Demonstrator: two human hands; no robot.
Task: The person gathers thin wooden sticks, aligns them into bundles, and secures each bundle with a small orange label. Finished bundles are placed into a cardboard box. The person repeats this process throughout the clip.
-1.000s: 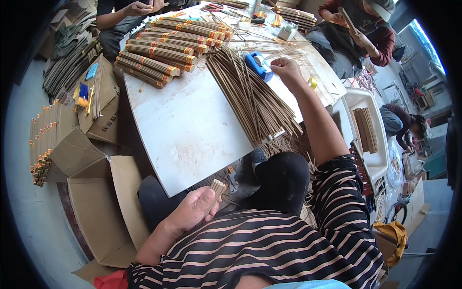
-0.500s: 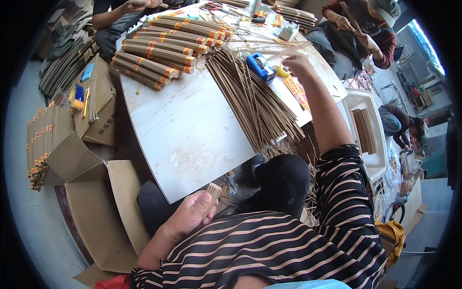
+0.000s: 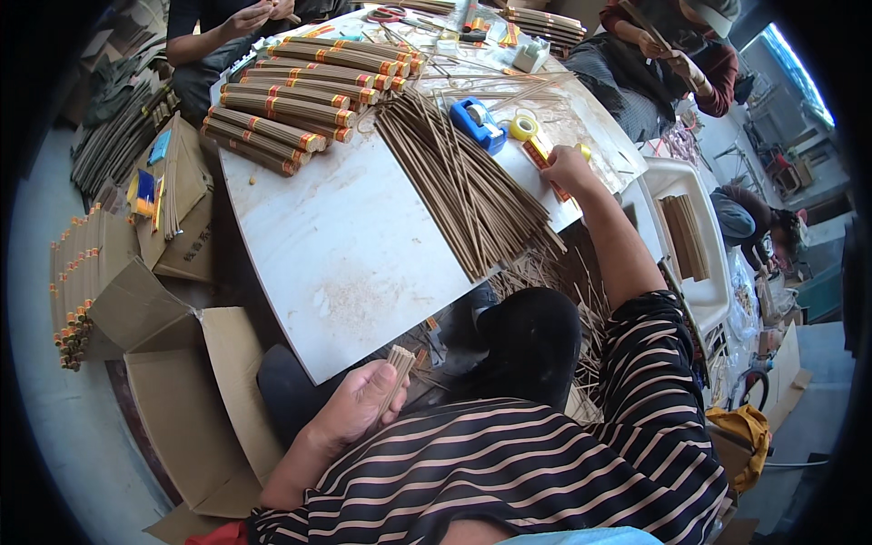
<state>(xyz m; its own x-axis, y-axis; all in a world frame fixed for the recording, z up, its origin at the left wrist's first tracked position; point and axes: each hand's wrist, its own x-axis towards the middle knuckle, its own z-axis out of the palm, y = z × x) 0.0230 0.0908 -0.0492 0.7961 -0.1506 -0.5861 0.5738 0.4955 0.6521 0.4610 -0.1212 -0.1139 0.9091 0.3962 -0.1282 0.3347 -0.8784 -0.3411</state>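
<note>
My left hand (image 3: 363,400) is closed around a small bundle of thin brown incense sticks (image 3: 401,358), held low before my striped shirt with the ends pointing up. My right hand (image 3: 569,169) reaches to the far right of the table, fingers bent over red-and-yellow paper labels (image 3: 538,153). What its fingertips pinch, if anything, is hidden. A yellow object (image 3: 583,152) shows just behind that hand. To its left are a roll of tape (image 3: 523,126) and a blue tape dispenser (image 3: 478,125). Loose incense sticks (image 3: 459,182) lie fanned across the table beside them.
Labelled bundles (image 3: 300,91) are stacked at the table's (image 3: 336,236) far left. An open cardboard box (image 3: 182,400) stands at my left; a white tub (image 3: 718,291) with sticks is at my right. Two people's hands (image 3: 250,16) (image 3: 668,54) work across the table.
My right hand has moved nearer, from beside the tape roll onto the paper labels. The tape roll is now more exposed. My left hand keeps its hold on the bundle. The view has shifted slightly.
</note>
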